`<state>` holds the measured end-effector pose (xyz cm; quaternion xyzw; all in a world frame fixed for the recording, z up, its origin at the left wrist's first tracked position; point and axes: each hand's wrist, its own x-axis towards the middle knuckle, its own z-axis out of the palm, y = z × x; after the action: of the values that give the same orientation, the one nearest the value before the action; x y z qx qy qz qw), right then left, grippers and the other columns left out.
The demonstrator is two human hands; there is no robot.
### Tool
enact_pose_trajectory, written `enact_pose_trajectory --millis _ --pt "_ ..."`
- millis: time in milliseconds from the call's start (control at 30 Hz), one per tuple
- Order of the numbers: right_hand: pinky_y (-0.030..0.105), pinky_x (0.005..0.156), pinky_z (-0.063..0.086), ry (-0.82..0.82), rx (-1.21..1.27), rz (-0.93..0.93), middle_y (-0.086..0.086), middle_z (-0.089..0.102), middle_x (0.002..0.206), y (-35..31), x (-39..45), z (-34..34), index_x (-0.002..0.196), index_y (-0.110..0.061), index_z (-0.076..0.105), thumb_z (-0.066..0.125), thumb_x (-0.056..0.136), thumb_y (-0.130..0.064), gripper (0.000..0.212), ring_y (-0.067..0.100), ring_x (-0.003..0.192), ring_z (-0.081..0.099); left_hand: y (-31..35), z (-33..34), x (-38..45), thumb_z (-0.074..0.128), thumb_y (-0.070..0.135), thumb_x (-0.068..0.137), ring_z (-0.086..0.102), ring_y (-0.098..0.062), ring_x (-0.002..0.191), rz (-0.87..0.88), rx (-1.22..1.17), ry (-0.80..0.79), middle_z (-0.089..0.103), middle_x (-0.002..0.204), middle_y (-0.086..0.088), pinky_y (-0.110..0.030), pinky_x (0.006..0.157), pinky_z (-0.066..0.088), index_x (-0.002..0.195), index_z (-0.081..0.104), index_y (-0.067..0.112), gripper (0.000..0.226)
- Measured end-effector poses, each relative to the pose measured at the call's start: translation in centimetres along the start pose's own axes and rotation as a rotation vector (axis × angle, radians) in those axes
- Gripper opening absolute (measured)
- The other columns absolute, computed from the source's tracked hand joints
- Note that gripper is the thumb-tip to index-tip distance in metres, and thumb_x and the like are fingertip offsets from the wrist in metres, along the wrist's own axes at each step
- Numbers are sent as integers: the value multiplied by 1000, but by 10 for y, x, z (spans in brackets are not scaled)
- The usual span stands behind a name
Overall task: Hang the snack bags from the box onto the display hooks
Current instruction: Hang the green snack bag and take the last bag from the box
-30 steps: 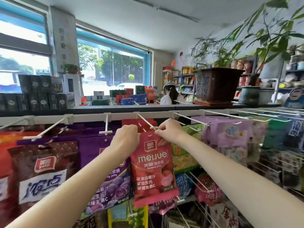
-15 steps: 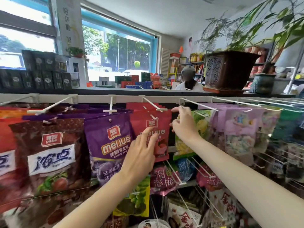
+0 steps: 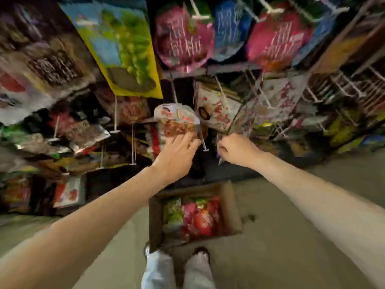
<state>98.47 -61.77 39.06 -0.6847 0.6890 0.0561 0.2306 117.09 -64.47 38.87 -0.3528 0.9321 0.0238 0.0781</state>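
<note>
The display rack fills the upper view, its hooks crowded with hanging snack bags whose printing is too blurred to read, among them a yellow-edged bag with green fruit and pink bags. On the floor below, just ahead of the person's shoes, a cardboard box holds red and green snack bags. The left hand rests spread fingers on a red-and-white bag hanging low on the rack, while the right hand has its grip curled, seemingly pinching crinkled wrapper, though blur hides it.
</note>
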Motion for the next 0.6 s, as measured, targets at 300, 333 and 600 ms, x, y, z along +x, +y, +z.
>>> enact_pose_trajectory --millis 300,333,600 --pt "35 82 50 -407 204 173 16 66 108 55 37 314 98 -6 66 45 87 -7 24 32 103 63 40 262 -30 78 24 56 62 -29 86 -85 30 -430 65 104 -11 -36 71 51 104 66 12 50" --pt "35 86 49 -441 219 188 16 66 111 59 43 344 101 -4 67 45 88 -6 26 32 106 61 40 285 -29 68 23 71 58 -31 100 -99 3 -457 58 118 -11 -39 83 47 117 59 12 48" --pt "34 90 49 -566 398 300 15 65 110 64 143 537 108 -1 66 46 90 -6 28 30 107 60 23 477 -8 44 12 91 31 -29 130 -120 49 -566 23 146 -11 -38 104 31 146 13 12 63"
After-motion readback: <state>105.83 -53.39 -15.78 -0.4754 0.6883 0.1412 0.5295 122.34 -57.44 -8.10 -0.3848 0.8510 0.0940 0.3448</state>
